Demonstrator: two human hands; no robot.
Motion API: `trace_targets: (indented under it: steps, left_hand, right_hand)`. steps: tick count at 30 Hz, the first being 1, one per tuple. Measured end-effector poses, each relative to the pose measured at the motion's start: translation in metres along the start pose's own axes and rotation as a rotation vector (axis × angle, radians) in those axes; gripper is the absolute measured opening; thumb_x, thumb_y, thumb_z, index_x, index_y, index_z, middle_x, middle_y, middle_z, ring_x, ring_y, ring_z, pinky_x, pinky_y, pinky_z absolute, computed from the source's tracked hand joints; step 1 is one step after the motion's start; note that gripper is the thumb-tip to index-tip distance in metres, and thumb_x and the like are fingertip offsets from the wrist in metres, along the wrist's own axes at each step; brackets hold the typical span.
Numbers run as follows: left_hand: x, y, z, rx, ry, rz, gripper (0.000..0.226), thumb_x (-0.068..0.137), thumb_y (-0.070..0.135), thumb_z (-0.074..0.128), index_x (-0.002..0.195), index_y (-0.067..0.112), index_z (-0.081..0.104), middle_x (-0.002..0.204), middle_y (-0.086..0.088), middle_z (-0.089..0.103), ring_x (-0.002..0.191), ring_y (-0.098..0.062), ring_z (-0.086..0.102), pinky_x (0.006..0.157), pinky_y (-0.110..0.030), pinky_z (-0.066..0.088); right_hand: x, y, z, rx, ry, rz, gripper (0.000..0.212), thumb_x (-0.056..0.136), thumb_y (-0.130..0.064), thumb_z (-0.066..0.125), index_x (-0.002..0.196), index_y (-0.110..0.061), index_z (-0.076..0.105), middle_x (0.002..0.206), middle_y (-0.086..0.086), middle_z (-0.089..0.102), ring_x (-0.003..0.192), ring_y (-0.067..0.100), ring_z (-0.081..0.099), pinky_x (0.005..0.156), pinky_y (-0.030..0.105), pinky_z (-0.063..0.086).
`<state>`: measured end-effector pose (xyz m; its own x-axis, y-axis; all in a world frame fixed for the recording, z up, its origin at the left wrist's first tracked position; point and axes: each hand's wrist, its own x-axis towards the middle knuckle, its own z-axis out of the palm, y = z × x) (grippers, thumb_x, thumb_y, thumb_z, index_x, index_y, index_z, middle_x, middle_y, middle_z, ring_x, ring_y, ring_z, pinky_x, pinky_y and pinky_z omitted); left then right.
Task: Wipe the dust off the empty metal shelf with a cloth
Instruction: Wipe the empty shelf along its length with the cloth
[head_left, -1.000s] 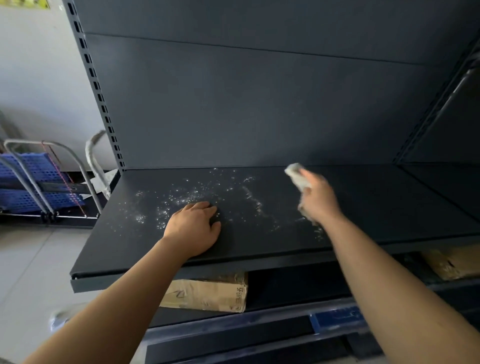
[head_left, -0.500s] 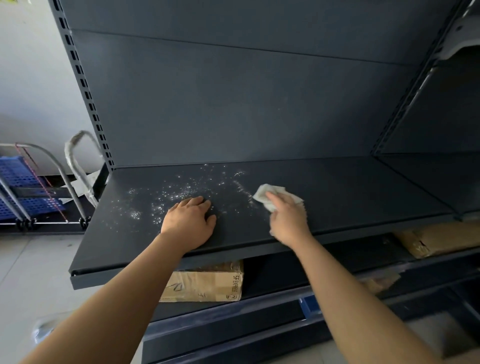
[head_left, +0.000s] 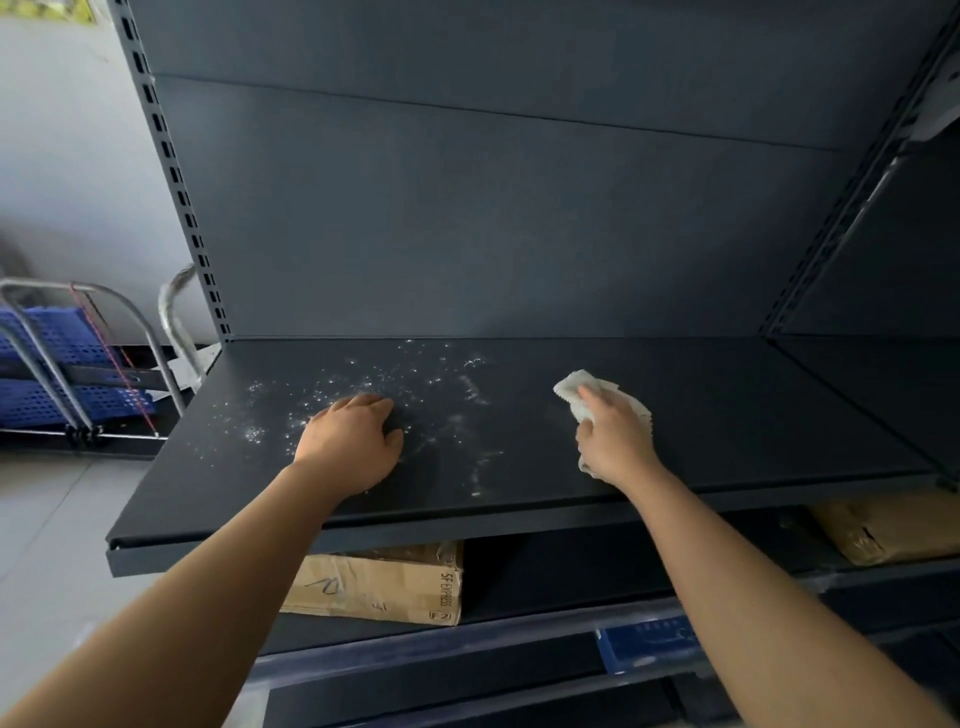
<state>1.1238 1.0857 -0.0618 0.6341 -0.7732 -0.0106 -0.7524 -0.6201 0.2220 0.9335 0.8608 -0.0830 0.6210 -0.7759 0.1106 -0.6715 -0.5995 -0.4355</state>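
A dark metal shelf (head_left: 727, 415) runs across the middle of the head view. White dust (head_left: 363, 384) is scattered over its left half, with a streak near the centre. My left hand (head_left: 353, 447) lies flat, palm down, on the dusty part. My right hand (head_left: 615, 441) presses a crumpled white cloth (head_left: 576, 389) onto the shelf just right of centre, to the right of the dust streak. Part of the cloth sticks out beyond my fingers.
A dark back panel (head_left: 519, 208) rises behind the shelf, with a slotted upright (head_left: 176, 182) at the left. Cardboard boxes (head_left: 384, 582) sit on the lower level. Trolleys with blue decks (head_left: 57, 364) stand on the floor at the left. Another shelf bay (head_left: 883, 374) adjoins on the right.
My right hand with the cloth swept from the right toward the centre of the shelf, then shifted back a little to the right. My left hand has stayed flat on the dusty area.
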Motion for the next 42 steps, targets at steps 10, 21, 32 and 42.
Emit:
trace_targets:
  steps: [10,21,32,42]
  left_hand:
    - [0.032,0.029,0.014,0.02,-0.009,-0.03,0.051,0.095,0.04,0.038,0.143,0.022,0.038,0.153,0.003,0.033,0.137,-0.024,0.034,0.109,-0.04,0.032]
    - [0.035,0.021,0.021,0.022,0.026,-0.031,0.053,0.095,0.046,0.037,0.145,0.03,0.033,0.154,0.01,0.029,0.141,-0.019,0.028,0.112,-0.038,0.03]
    - [0.03,-0.01,0.01,-0.017,0.055,-0.049,0.053,0.093,0.039,0.043,0.144,0.025,0.035,0.152,0.006,0.035,0.138,-0.02,0.033,0.112,-0.037,0.032]
    - [0.013,-0.095,-0.018,0.022,0.05,-0.192,0.046,0.092,0.04,0.044,0.135,0.025,0.048,0.147,0.005,0.041,0.132,-0.024,0.042,0.107,-0.039,0.038]
  right_hand:
    - [0.024,0.026,0.003,0.003,-0.002,-0.105,0.051,0.093,-0.018,0.044,0.143,-0.027,0.037,0.149,0.004,0.037,0.134,0.026,0.037,0.111,0.043,0.032]
    - [0.113,0.018,0.012,-0.22,0.026,0.078,0.049,0.079,-0.012,0.04,0.127,-0.024,0.044,0.125,0.007,0.053,0.112,0.032,0.051,0.088,0.043,0.05]
    - [0.092,-0.104,0.072,0.352,-0.214,-0.39,0.054,0.086,-0.003,0.04,0.134,-0.026,0.05,0.124,0.009,0.058,0.104,0.023,0.055,0.083,0.022,0.043]
    - [0.119,-0.124,0.083,-0.105,0.051,-0.249,0.043,0.083,-0.008,0.046,0.124,-0.017,0.053,0.124,0.004,0.06,0.117,0.025,0.051,0.089,0.03,0.041]
